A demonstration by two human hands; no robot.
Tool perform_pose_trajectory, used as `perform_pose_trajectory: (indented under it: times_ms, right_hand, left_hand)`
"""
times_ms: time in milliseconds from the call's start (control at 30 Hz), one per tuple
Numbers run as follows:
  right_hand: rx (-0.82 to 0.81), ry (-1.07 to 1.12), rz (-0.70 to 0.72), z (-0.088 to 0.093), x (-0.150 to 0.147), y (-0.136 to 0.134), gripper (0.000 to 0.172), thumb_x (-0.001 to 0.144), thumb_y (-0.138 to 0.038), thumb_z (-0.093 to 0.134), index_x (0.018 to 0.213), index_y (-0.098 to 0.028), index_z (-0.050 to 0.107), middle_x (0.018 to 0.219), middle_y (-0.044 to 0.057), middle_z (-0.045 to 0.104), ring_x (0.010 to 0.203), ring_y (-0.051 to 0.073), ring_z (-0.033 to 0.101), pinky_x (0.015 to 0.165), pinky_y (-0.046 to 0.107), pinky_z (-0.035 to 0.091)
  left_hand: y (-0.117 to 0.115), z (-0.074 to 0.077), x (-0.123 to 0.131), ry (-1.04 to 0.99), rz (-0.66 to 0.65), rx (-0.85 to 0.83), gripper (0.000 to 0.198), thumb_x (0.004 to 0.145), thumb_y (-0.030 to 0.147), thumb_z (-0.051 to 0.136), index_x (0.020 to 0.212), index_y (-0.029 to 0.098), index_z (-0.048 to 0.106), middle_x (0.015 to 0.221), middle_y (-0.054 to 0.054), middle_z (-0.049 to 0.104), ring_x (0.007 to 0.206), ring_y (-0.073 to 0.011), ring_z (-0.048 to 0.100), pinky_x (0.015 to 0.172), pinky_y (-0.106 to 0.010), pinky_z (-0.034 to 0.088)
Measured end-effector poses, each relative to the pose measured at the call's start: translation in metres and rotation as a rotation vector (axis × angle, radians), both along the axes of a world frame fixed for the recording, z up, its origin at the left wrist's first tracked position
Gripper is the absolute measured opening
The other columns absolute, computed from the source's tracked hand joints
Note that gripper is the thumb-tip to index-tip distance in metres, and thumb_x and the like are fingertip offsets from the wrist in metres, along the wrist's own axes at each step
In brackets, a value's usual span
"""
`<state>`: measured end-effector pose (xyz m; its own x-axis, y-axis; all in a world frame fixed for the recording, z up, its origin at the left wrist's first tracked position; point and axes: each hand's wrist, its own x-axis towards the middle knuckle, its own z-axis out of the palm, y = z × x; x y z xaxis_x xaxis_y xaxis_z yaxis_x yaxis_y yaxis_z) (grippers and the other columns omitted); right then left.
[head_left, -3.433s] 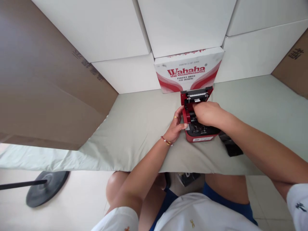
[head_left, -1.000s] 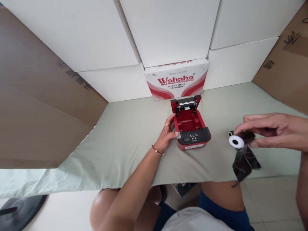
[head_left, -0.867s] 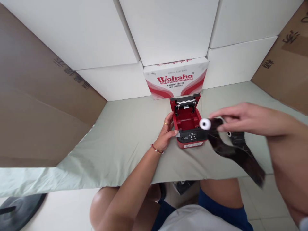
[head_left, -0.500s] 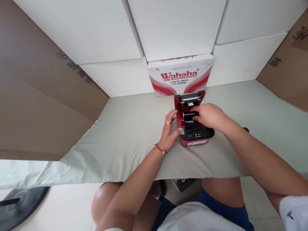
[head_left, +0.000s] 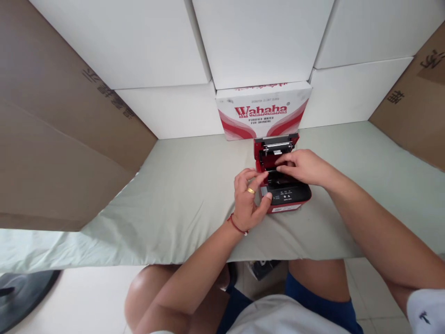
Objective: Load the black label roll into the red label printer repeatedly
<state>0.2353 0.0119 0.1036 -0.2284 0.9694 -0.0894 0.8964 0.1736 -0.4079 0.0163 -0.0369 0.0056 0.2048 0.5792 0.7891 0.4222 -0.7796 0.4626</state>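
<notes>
A small red and black label printer stands on the cloth-covered table with its lid raised. A shiny black roll, looking like ribbon, lies in its open bay, partly hidden by my fingers. My right hand reaches in from the right, thumb and fingers closed around the roll's right end; the exact grip is partly hidden. At the printer's left side is my left hand, its fingers apart. Its index fingertip is at the roll's left end and its thumb is by the front left corner.
Behind the printer stands a Wahaha water carton, against stacked white boxes. Large brown cardboard panels rise at left and right. The pale green cloth hangs over the table's front edge.
My left hand has shifted from the printer's left wall inward over the bay, its index finger now at the roll. My right hand stays at the roll, with its fingers slightly shifted.
</notes>
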Motion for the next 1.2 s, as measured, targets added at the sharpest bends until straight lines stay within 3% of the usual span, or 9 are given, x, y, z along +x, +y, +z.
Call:
perform_pose_trajectory:
  times_ms: [167,267,400,600,767,867,967,1067,1200]
  right_hand:
    - [0.34,0.561,-0.169,-0.001,0.026,-0.01,0.023,0.094,-0.044,0.073,0.089,-0.025,0.085,0.082,0.0,0.078,0.076,0.019,0.066,0.071,0.033,0.05]
    - [0.54,0.752,-0.309,-0.004,0.032,-0.01,0.019,0.094,-0.044,0.076,0.089,-0.027,0.084,0.069,-0.002,0.064,0.063,0.016,0.053,0.062,0.032,0.043]
    - [0.534,0.89,-0.371,-0.011,0.032,-0.007,0.019,0.091,-0.044,0.079,0.087,-0.026,0.083,0.061,-0.005,0.046,0.056,0.013,0.036,0.054,0.032,0.029]
    - [0.501,0.868,-0.355,-0.022,0.032,-0.01,0.026,0.092,-0.052,0.078,0.088,-0.027,0.082,0.062,-0.005,0.048,0.055,0.014,0.037,0.055,0.032,0.032]
    - [0.631,0.738,-0.363,-0.023,0.035,-0.011,0.027,0.099,-0.052,0.072,0.095,-0.028,0.083,0.073,0.0,0.062,0.064,0.017,0.054,0.064,0.035,0.048]
    - [0.749,0.611,-0.289,-0.021,0.031,-0.005,0.036,0.104,-0.056,0.062,0.12,-0.029,0.081,0.113,0.008,0.077,0.097,0.023,0.072,0.087,0.04,0.059]
    - [0.726,0.583,-0.166,-0.021,0.023,0.002,0.048,0.108,-0.062,0.053,0.138,-0.03,0.074,0.142,0.011,0.074,0.13,0.028,0.069,0.109,0.047,0.057]
    - [0.684,0.593,-0.058,-0.021,0.015,0.001,0.046,0.112,-0.058,0.048,0.129,-0.029,0.079,0.137,0.009,0.078,0.134,0.028,0.07,0.119,0.049,0.051]
    - [0.804,0.491,-0.013,-0.025,0.012,-0.023,0.039,0.114,-0.042,0.047,0.128,-0.028,0.08,0.129,0.009,0.082,0.125,0.028,0.074,0.114,0.05,0.053]
  left_hand:
    - [-0.001,0.0,0.001,0.049,-0.131,0.121,0.048,0.097,0.03,0.065,0.145,0.029,0.064,0.129,-0.01,0.07,0.137,-0.031,0.059,0.12,-0.053,0.045]
    - [-0.001,-0.001,0.002,-0.006,-0.149,0.071,0.069,0.099,0.034,0.065,0.164,0.026,0.045,0.149,-0.016,0.063,0.148,-0.0327,0.054,0.125,-0.055,0.042]
    - [0.002,-0.001,0.001,0.037,-0.213,-0.129,0.084,0.103,0.043,0.062,0.174,0.024,0.021,0.16,-0.02,0.061,0.157,-0.0334,0.051,0.136,-0.062,0.021]
    - [0.001,0.003,0.0,0.151,-0.259,0.059,0.029,0.1,0.029,0.066,0.127,0.03,0.075,0.12,-0.004,0.084,0.142,-0.0262,0.066,0.139,-0.058,0.018]
    - [-0.002,0.004,0.002,0.174,-0.174,0.146,0.02,0.097,0.027,0.069,0.115,0.028,0.078,0.116,-0.004,0.082,0.137,-0.0265,0.066,0.135,-0.059,0.03]
    - [-0.003,0.006,0.002,0.167,-0.114,0.19,0.017,0.096,0.027,0.07,0.11,0.028,0.079,0.113,-0.006,0.078,0.131,-0.0265,0.066,0.125,-0.056,0.045]
    - [-0.004,0.007,0.002,0.155,-0.084,0.223,0.016,0.096,0.028,0.07,0.109,0.028,0.079,0.109,-0.007,0.073,0.124,-0.0263,0.065,0.115,-0.054,0.053]
    - [-0.005,0.005,0.003,0.144,-0.082,0.223,0.018,0.094,0.026,0.072,0.11,0.028,0.078,0.113,-0.008,0.07,0.128,-0.0282,0.061,0.115,-0.055,0.053]
    - [-0.006,0.001,0.002,0.134,-0.069,0.217,0.022,0.092,0.025,0.074,0.113,0.029,0.078,0.127,-0.009,0.066,0.14,-0.0319,0.054,0.12,-0.058,0.047]
